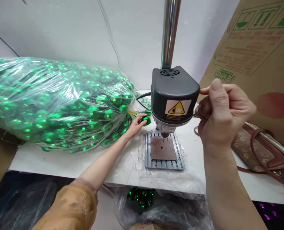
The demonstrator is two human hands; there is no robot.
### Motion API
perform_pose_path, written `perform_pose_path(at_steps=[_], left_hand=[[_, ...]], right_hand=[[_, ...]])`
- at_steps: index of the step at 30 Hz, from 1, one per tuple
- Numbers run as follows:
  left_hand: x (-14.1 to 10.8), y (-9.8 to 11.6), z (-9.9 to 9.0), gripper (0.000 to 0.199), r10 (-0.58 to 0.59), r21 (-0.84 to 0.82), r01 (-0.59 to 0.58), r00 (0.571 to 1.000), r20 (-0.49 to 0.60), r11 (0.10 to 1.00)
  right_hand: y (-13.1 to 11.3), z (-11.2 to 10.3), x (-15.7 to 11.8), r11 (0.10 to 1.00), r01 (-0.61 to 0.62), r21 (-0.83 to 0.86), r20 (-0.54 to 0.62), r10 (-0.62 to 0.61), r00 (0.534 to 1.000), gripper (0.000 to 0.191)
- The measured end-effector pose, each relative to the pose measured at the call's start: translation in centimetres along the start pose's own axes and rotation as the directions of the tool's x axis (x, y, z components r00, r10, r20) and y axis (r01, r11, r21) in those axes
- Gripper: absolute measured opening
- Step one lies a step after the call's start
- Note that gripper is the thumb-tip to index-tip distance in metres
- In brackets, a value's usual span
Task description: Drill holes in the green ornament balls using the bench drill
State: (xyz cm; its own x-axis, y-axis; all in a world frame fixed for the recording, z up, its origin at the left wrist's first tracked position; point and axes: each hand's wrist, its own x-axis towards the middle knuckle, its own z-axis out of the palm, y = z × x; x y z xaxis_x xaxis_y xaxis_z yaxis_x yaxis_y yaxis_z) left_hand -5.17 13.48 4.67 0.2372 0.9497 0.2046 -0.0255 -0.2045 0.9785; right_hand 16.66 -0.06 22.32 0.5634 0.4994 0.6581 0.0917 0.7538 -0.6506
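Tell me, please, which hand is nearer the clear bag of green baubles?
Left: the left hand is beside the clear bag; the right hand is beyond the drill press.

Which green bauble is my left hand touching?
The loose bauble at the fingertips of your left hand, beside the drill press, outside the clear plastic bag holding most others.

Yellow warning triangle (178,108) on drill head (172,86)

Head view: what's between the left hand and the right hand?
In the head view, a bench drill on its steel column stands between the left hand, holding a green ornament, and the right hand; its slotted grey base lies below.
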Motion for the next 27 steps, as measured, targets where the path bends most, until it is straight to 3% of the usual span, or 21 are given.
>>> perform_pose_path(at_steps=[4, 8, 13, 21, 27], left_hand=[[-5.3, 0.0, 0.3, 0.056, -0.186, -0.297, 0.185, 0.982, 0.024, 0.937], [-8.0, -0.1, 1.3, 0.066, -0.176, -0.198, 0.186, 0.982, 0.066, 0.962], [-8.7, -0.8, 2.9, 0.077, -0.098, -0.077, 0.112, 0.981, 0.169, 0.991], [-8.7, -1.9, 4.7, 0.078, -0.118, -0.051, 0.128, 0.978, 0.169, 0.990], [-9.0, -1.4, 5.4, 0.073, -0.061, 0.056, 0.050, 0.976, 0.209, 0.997]], right_hand=[[0.0, 0.1, 0.1, 1.000, 0.001, 0.016, -0.009, 0.000, 1.000, 0.023], [0.0, 0.2, 0.1, 1.000, -0.007, 0.023, -0.005, 0.007, 1.000, 0.024], [0.1, 0.0, 0.2, 1.000, -0.026, -0.004, 0.009, 0.026, 1.000, 0.025], [0.3, -0.2, 0.3, 1.000, -0.014, 0.022, 0.043, 0.013, 0.999, 0.027], [0.3, -0.2, 0.1, 1.000, -0.004, 0.008, 0.052, 0.003, 0.999, 0.029]])
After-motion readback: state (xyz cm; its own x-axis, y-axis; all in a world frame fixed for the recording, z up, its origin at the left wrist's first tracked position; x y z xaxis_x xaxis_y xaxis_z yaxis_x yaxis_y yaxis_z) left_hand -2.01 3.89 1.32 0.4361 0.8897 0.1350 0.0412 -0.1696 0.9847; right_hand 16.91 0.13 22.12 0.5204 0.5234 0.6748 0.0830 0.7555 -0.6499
